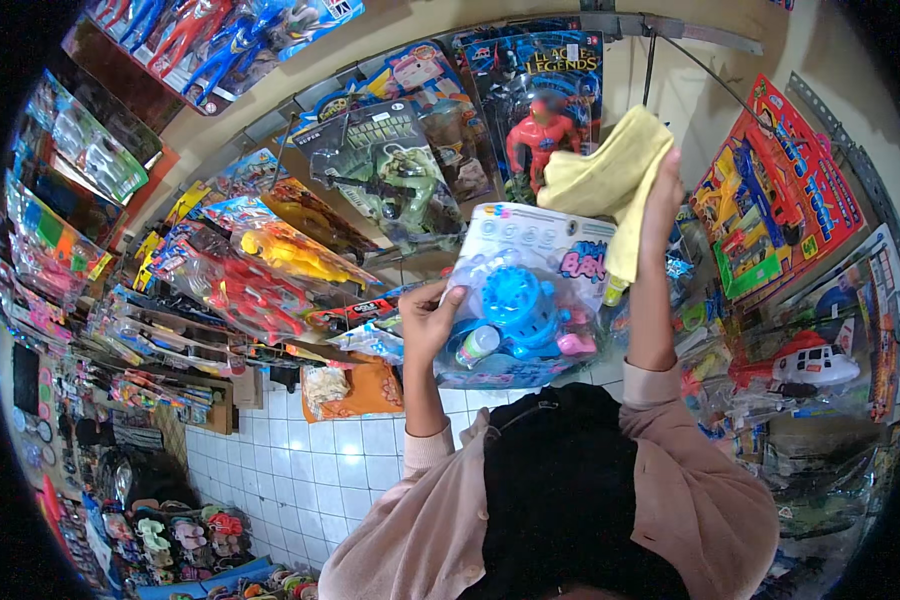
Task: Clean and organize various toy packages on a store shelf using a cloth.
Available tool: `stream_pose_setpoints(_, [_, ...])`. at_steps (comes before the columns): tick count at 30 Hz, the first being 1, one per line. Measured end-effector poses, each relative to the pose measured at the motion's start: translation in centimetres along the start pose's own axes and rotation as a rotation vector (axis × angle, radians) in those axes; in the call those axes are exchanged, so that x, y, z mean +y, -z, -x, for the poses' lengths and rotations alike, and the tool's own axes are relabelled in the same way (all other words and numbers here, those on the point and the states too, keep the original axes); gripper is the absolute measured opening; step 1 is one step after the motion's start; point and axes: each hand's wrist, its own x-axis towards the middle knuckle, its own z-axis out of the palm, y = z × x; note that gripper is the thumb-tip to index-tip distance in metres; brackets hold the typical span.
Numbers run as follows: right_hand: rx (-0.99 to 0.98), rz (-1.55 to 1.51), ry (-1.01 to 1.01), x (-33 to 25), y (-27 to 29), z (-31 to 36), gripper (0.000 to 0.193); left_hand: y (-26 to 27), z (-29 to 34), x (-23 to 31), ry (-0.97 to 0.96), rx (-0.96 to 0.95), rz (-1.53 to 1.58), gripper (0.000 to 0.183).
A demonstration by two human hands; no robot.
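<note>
A bubble toy pack (555,240) hangs in front of me, a white card with a blue toy, a small white bottle and a pink part under clear plastic. My left hand (431,315) grips its left edge between thumb and fingers. My right hand (662,195) is raised above the pack's right side, closed on a pale yellow cloth (610,170). The cloth drapes down over the pack's upper right corner; whether it touches the card I cannot tell. Just behind the cloth hangs a red action figure pack (545,140).
Hooks on the wall carry a green figure pack (395,175), a yellow figure pack (295,255) and a red tool set (775,190). A toy helicopter (815,362) hangs at the right. White floor tiles (300,480) show below, with several sandals (185,535) at lower left.
</note>
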Motion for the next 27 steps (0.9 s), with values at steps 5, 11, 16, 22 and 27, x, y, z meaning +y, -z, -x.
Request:
stream_pose_setpoints(5, [-0.073,0.629,0.157,-0.7,1.0,1.1,0.049,0.8,-0.3,-0.6,0.017,0.031,0.116,0.024])
stream_pose_setpoints(11, [-0.661,0.855,0.66,0.0,-0.1,5.5,0.031,-0.9,-0.6,-0.5,0.023,0.131,0.155,0.022])
stream_pose_setpoints(16, [-0.689,1.06,0.605,-0.6,-0.4,4.4,0.03,-0.9,0.1,-0.1,0.081,0.1,0.161,0.022])
stream_pose_setpoints(22, [-0.272,0.818,0.168,-0.5,-0.8,1.0,0.068,-2.1,0.0,-0.3,0.007,0.053,0.167,0.021])
stream_pose_setpoints(27, [-0.134,0.368,0.051,-0.6,-0.9,0.4,0.067,-1.6,-0.2,0.2,0.033,0.08,0.201,0.02])
